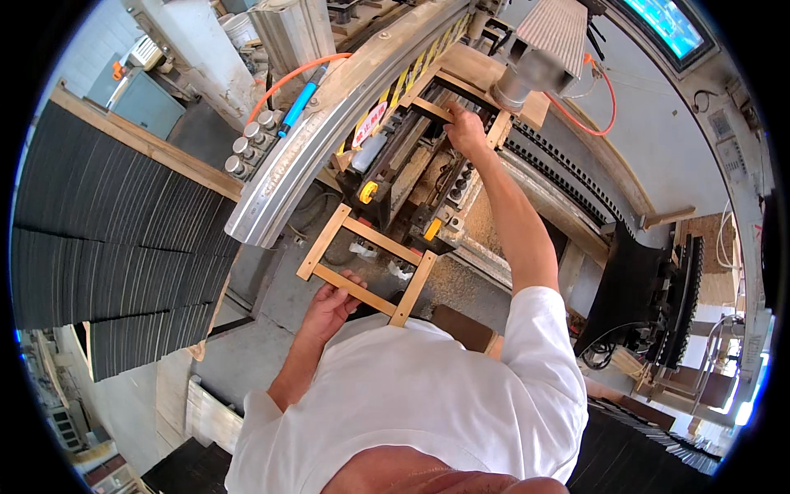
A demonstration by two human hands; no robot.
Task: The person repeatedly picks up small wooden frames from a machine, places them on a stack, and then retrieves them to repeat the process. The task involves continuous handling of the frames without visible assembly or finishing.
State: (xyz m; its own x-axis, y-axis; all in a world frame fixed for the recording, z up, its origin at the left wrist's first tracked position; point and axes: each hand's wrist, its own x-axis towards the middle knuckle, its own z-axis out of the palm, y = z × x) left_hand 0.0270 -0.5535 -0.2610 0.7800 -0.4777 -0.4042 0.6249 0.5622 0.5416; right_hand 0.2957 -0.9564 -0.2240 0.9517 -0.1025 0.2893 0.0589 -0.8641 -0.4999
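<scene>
Close to my body, my left hand (331,309) grips the near bar of a small light-wood frame (383,239). Two crossbars join its two longer side pieces, and small holes show at the ends. Farther off, my right arm reaches into the machine (494,193). There my right hand (467,132) has its fingers closed on a bar of a second wooden frame (431,109), which lies under a metal cylinder head (512,92). Part of that frame is hidden by the hand and the head.
A curved metal beam (309,136) carries a blue marker (302,102) and knobs. Yellow knobs (369,192) sit at the machine's near end, beside sawdust (457,282). Stacked black panels (107,222) stand left. An orange hose (610,107) loops at the right, below a screen (665,29).
</scene>
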